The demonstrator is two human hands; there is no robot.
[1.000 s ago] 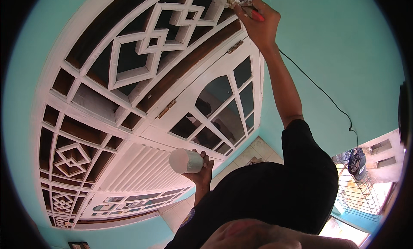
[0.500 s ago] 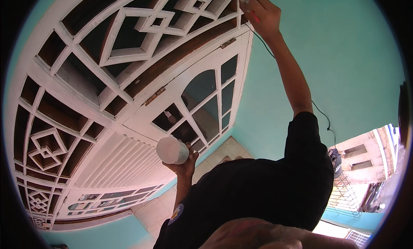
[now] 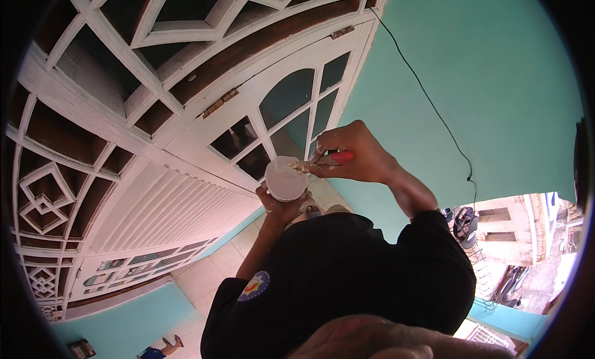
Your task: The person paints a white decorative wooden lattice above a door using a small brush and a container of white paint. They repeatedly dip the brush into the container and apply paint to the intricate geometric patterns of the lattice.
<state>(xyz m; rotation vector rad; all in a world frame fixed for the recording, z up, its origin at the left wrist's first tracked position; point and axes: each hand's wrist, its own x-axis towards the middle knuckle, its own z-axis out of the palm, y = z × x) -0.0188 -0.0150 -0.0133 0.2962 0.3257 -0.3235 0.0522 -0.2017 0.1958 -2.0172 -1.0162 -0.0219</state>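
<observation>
My left hand [image 3: 280, 205] holds a small white cup [image 3: 286, 178] of white paint or putty in front of my chest. My right hand [image 3: 357, 154] grips a red-handled brush [image 3: 327, 160], and its pale tip rests at the cup's rim. Both hands are close together, in front of a white double door [image 3: 273, 120] with arched glass panes. White smears cover the fingers of my right hand. My black sleeves and shirt [image 3: 347, 278] fill the lower middle of the view.
A white lattice transom [image 3: 111, 67] with brown backing spans the upper left. A teal wall [image 3: 471, 80] carries a thin black wire [image 3: 434, 111]. Pale floor tiles [image 3: 204, 272] lie far below. Buildings and a railing [image 3: 496, 247] show at the right.
My right hand has come down from high on the door frame to the cup. The left hand with the cup has risen slightly, and the view has tilted downward.
</observation>
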